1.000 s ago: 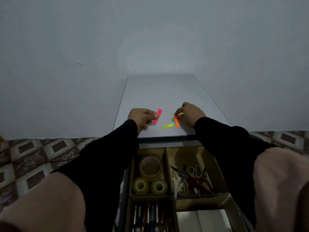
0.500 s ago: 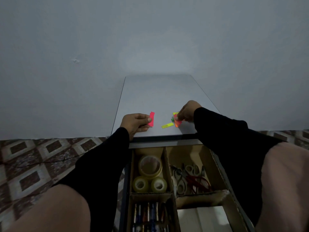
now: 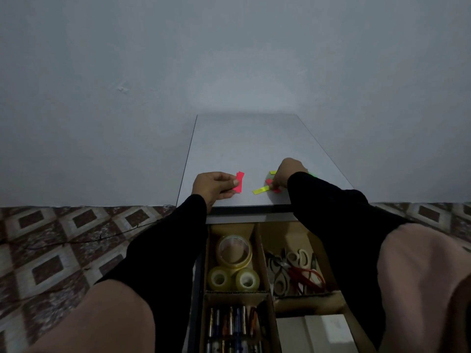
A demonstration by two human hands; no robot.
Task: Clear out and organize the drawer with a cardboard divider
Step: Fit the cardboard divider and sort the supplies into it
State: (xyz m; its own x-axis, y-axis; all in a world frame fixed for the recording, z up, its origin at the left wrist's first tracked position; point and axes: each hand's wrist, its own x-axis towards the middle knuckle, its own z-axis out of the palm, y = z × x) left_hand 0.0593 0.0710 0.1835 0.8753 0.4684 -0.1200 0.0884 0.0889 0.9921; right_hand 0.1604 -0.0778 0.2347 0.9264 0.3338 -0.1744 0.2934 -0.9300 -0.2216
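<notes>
Left hand (image 3: 214,186): arm in black sleeve reaching forward over the open drawer (image 3: 257,289), knuckles up on the white cabinet top (image 3: 244,149), thumb and fingers curled and pinching pink sticky tabs (image 3: 239,182). Right hand (image 3: 286,173): likewise extended, wrist bent leftward, fingertips bunched down onto a small heap of coloured tabs (image 3: 274,186), with a yellow tab (image 3: 260,190) lying just beside them. Drawer below the top's near edge, cardboard divider (image 3: 262,266) fitted: tape rolls (image 3: 234,266) far left, scissors (image 3: 295,271) far right, batteries (image 3: 233,327) near left.

Dim, bluish, grainy view; faint glow on the wall, edges bowed.
</notes>
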